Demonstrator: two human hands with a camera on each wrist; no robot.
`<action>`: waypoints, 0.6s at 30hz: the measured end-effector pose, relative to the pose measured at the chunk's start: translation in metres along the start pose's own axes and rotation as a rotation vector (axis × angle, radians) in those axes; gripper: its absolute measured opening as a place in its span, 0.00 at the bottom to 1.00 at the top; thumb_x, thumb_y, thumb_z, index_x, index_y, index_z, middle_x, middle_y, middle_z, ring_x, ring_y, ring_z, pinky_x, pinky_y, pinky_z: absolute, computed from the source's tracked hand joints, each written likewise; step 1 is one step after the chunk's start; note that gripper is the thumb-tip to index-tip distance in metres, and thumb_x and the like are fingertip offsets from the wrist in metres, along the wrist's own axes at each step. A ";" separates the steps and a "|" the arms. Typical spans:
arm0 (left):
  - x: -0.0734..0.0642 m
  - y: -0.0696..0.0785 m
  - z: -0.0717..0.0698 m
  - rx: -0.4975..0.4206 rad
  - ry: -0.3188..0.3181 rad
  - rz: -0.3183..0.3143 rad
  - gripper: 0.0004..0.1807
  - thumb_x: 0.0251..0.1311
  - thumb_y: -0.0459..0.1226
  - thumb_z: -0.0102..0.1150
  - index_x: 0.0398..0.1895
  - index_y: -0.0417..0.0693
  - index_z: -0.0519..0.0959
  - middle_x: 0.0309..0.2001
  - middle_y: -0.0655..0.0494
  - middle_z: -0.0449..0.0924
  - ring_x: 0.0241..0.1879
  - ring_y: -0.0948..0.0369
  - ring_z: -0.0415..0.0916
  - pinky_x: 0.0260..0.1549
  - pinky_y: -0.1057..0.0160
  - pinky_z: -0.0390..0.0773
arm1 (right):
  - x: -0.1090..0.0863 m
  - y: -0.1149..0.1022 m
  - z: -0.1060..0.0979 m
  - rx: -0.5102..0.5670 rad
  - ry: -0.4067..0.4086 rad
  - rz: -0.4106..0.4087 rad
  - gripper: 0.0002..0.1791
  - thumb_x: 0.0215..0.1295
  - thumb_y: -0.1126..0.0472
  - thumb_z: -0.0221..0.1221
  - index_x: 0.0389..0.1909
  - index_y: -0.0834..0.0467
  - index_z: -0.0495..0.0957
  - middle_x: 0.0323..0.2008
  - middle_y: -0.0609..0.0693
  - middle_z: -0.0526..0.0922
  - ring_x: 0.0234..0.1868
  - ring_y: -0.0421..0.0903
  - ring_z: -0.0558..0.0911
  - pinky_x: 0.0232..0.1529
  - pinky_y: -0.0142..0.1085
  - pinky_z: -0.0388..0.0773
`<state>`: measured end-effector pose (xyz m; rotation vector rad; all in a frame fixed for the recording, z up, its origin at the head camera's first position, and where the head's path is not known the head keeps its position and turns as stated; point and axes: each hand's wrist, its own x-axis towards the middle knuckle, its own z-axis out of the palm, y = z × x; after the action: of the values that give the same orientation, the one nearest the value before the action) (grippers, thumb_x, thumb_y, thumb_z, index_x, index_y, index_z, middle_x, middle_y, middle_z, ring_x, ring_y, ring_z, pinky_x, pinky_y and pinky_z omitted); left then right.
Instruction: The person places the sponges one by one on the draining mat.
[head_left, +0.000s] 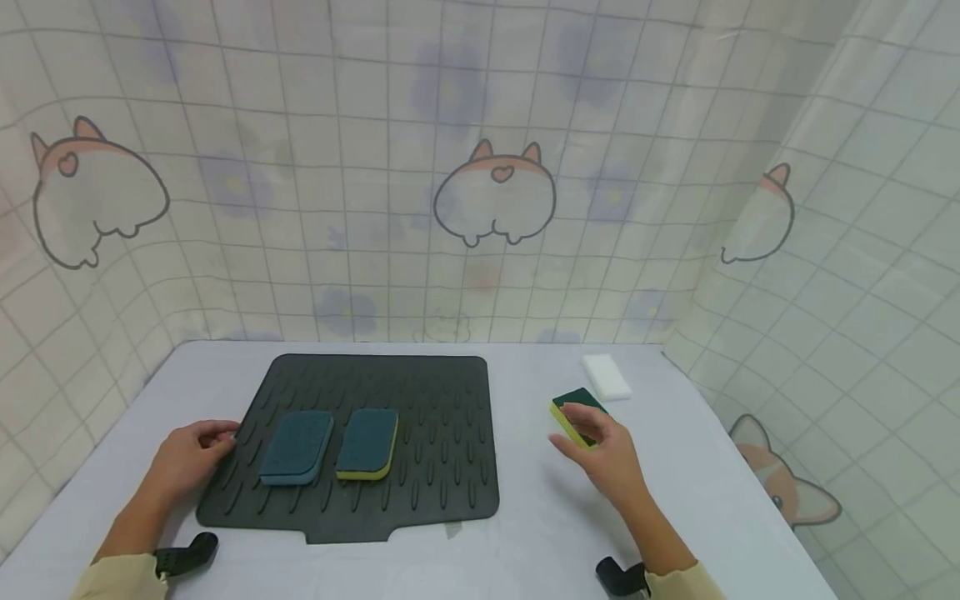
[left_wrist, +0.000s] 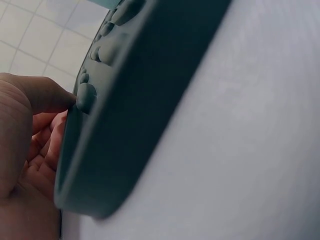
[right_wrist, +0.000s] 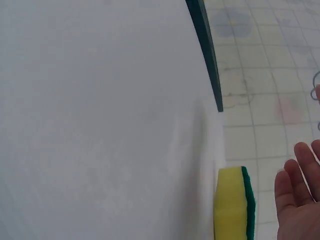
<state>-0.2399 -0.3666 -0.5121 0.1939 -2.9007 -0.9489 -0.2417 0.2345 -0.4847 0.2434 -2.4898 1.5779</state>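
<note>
A dark drying mat (head_left: 450, 392) with raised ridges lies on the white table. My left hand (head_left: 183, 458) pinches its left edge between thumb and fingers; the left wrist view shows the digits right at the mat's rim (left_wrist: 102, 165). Over on the right, my right hand (head_left: 609, 458) hovers by a yellow sponge with a dark green scouring side (head_left: 581, 397). Its fingers are spread and relaxed. In the right wrist view the hand (right_wrist: 302, 200) stands apart from that sponge (right_wrist: 231, 205).
Two scrub sponges lie side by side on the mat, a blue one (head_left: 297, 446) and a teal-topped one with a yellow base (head_left: 367, 442). Behind the right hand is a white sponge block (head_left: 607, 377). A patterned curtain (head_left: 480, 292) rises behind the table.
</note>
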 end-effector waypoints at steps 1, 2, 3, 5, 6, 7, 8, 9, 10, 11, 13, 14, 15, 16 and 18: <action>0.000 0.000 0.000 0.001 0.001 0.001 0.20 0.71 0.35 0.54 0.58 0.29 0.78 0.43 0.39 0.82 0.40 0.53 0.76 0.34 0.60 0.73 | 0.000 0.001 -0.003 -0.019 0.011 0.009 0.30 0.59 0.52 0.74 0.60 0.58 0.80 0.61 0.54 0.83 0.63 0.56 0.80 0.66 0.48 0.75; 0.000 0.000 -0.001 0.000 -0.003 0.001 0.20 0.71 0.35 0.54 0.58 0.29 0.78 0.43 0.39 0.82 0.40 0.52 0.76 0.34 0.59 0.73 | 0.000 0.003 -0.007 -0.041 0.021 0.020 0.30 0.58 0.51 0.74 0.60 0.57 0.80 0.61 0.53 0.83 0.64 0.55 0.79 0.67 0.50 0.73; 0.000 0.001 -0.001 -0.001 -0.006 0.002 0.20 0.71 0.36 0.54 0.58 0.29 0.78 0.43 0.39 0.82 0.40 0.52 0.76 0.34 0.59 0.73 | 0.000 0.005 -0.010 -0.066 0.032 0.027 0.31 0.58 0.50 0.74 0.61 0.57 0.80 0.61 0.53 0.83 0.64 0.55 0.79 0.67 0.51 0.72; 0.000 0.000 -0.001 -0.001 -0.009 0.001 0.20 0.71 0.36 0.54 0.59 0.29 0.78 0.43 0.39 0.82 0.40 0.52 0.76 0.35 0.59 0.73 | 0.000 0.008 -0.017 -0.099 0.049 0.042 0.32 0.58 0.49 0.74 0.61 0.57 0.80 0.62 0.53 0.82 0.67 0.55 0.77 0.69 0.53 0.70; 0.000 0.000 -0.001 -0.001 -0.011 0.001 0.20 0.71 0.36 0.54 0.59 0.29 0.78 0.44 0.39 0.82 0.41 0.52 0.76 0.35 0.59 0.73 | 0.001 0.010 -0.020 -0.112 0.058 0.047 0.32 0.58 0.49 0.74 0.61 0.57 0.80 0.63 0.53 0.82 0.67 0.55 0.76 0.70 0.53 0.69; -0.001 0.000 -0.001 0.000 -0.012 0.002 0.20 0.72 0.36 0.54 0.59 0.29 0.78 0.44 0.39 0.82 0.41 0.52 0.76 0.35 0.59 0.73 | 0.001 0.012 -0.023 -0.120 0.065 0.053 0.32 0.58 0.49 0.75 0.62 0.57 0.79 0.63 0.54 0.82 0.68 0.55 0.75 0.71 0.54 0.68; 0.000 0.000 -0.001 0.001 -0.013 0.002 0.20 0.72 0.36 0.54 0.59 0.29 0.77 0.44 0.39 0.82 0.41 0.52 0.76 0.35 0.59 0.73 | 0.001 0.014 -0.026 -0.134 0.071 0.060 0.33 0.58 0.48 0.74 0.62 0.57 0.79 0.64 0.54 0.81 0.70 0.56 0.74 0.71 0.55 0.67; 0.000 0.000 -0.001 0.000 -0.014 0.002 0.20 0.72 0.36 0.53 0.59 0.29 0.77 0.43 0.39 0.82 0.41 0.52 0.76 0.35 0.59 0.73 | 0.002 0.016 -0.029 -0.146 0.075 0.069 0.34 0.58 0.48 0.74 0.63 0.57 0.78 0.65 0.55 0.80 0.71 0.58 0.73 0.71 0.56 0.66; 0.000 -0.001 -0.001 0.000 -0.014 0.002 0.20 0.72 0.36 0.53 0.59 0.28 0.77 0.43 0.39 0.82 0.41 0.52 0.76 0.35 0.59 0.73 | 0.003 0.018 -0.032 -0.155 0.076 0.076 0.35 0.57 0.47 0.75 0.64 0.57 0.78 0.67 0.56 0.78 0.72 0.59 0.71 0.72 0.57 0.65; 0.000 -0.001 -0.001 -0.001 -0.014 0.000 0.20 0.72 0.36 0.53 0.59 0.28 0.77 0.43 0.39 0.82 0.41 0.52 0.76 0.35 0.59 0.73 | 0.003 0.020 -0.034 -0.165 0.076 0.088 0.36 0.57 0.47 0.75 0.65 0.56 0.77 0.68 0.57 0.77 0.73 0.60 0.70 0.72 0.59 0.64; 0.000 -0.001 -0.001 -0.004 -0.014 -0.002 0.20 0.72 0.36 0.53 0.59 0.29 0.77 0.43 0.39 0.82 0.41 0.52 0.76 0.34 0.59 0.73 | 0.005 0.023 -0.038 -0.180 0.073 0.113 0.38 0.57 0.46 0.75 0.66 0.56 0.75 0.71 0.59 0.73 0.75 0.62 0.66 0.73 0.61 0.62; 0.000 -0.001 -0.001 -0.005 -0.015 -0.004 0.20 0.72 0.36 0.53 0.59 0.28 0.77 0.44 0.39 0.81 0.41 0.52 0.76 0.34 0.59 0.73 | 0.006 0.025 -0.040 -0.185 0.067 0.125 0.40 0.57 0.46 0.75 0.68 0.56 0.74 0.73 0.59 0.71 0.76 0.63 0.65 0.73 0.61 0.61; 0.000 -0.001 -0.001 -0.004 -0.016 -0.005 0.20 0.72 0.36 0.53 0.59 0.29 0.77 0.44 0.39 0.81 0.41 0.51 0.76 0.34 0.59 0.73 | 0.007 0.026 -0.042 -0.185 0.060 0.133 0.41 0.57 0.46 0.75 0.69 0.56 0.73 0.74 0.60 0.69 0.77 0.64 0.63 0.73 0.61 0.60; 0.000 -0.001 -0.001 -0.005 -0.017 -0.004 0.21 0.72 0.36 0.53 0.59 0.29 0.77 0.44 0.38 0.81 0.41 0.51 0.76 0.34 0.59 0.73 | 0.008 0.027 -0.044 -0.185 0.050 0.139 0.42 0.57 0.46 0.75 0.69 0.56 0.72 0.74 0.60 0.68 0.77 0.63 0.62 0.74 0.60 0.60; 0.000 -0.002 -0.001 -0.004 -0.020 -0.004 0.21 0.72 0.37 0.53 0.60 0.29 0.77 0.45 0.38 0.82 0.42 0.51 0.77 0.34 0.60 0.74 | 0.010 0.029 -0.046 -0.171 0.031 0.152 0.44 0.57 0.47 0.75 0.71 0.57 0.70 0.76 0.60 0.65 0.78 0.63 0.61 0.75 0.58 0.59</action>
<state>-0.2396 -0.3685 -0.5123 0.1920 -2.9173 -0.9622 -0.2555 0.2885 -0.4884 0.0052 -2.6552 1.3961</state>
